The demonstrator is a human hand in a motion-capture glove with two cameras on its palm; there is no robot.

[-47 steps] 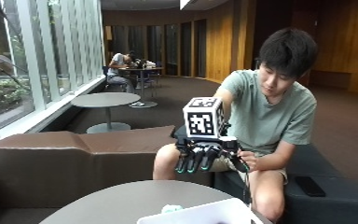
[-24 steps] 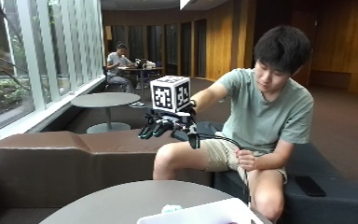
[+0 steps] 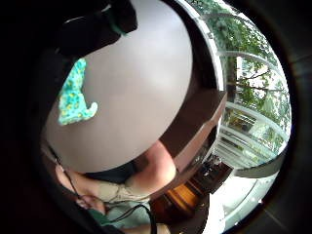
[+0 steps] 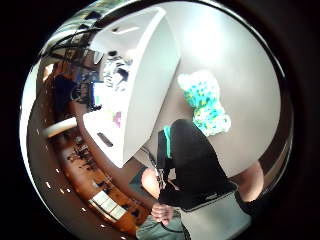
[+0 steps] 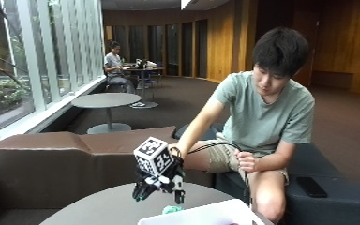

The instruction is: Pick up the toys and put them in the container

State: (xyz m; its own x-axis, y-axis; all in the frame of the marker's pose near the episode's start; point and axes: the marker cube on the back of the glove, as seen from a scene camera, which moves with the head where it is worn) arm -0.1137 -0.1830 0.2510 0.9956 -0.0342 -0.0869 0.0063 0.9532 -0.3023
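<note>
The gloved right hand (image 5: 159, 185) hangs over the tabletop (image 5: 105, 208), fingers straight and spread, holding nothing. One teal toy (image 4: 205, 102) lies just below it, beside the one white container (image 4: 135, 95) near the table's edge.

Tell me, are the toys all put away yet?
Not yet. The white container already has some things inside, though I can't tell what they are. The teal spotted toy lies on the round table beside it. The gloved right hand hangs just above that toy with fingers pointing down, holding nothing. Left to do: take the toy and drop it in.
</note>
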